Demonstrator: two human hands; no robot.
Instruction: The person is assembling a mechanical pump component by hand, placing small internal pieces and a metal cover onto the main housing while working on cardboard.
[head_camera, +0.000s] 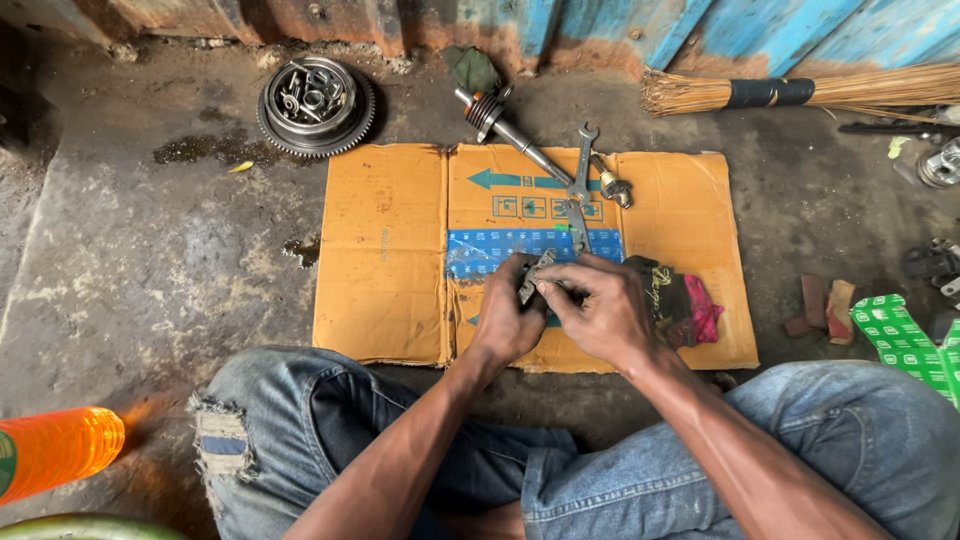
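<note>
Gripping one small metal part (535, 278), both hands (560, 310) close around it above the cardboard (390, 250).

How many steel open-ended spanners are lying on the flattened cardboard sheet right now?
2. One steel open-ended spanner lies upright at the flattened cardboard sheet top edge; a second spanner lies just below it, its lower end hidden behind the hands, so more may be covered.

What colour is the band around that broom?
Black, wrapped around the straw broom by the blue wall; the head view shows it.
</note>
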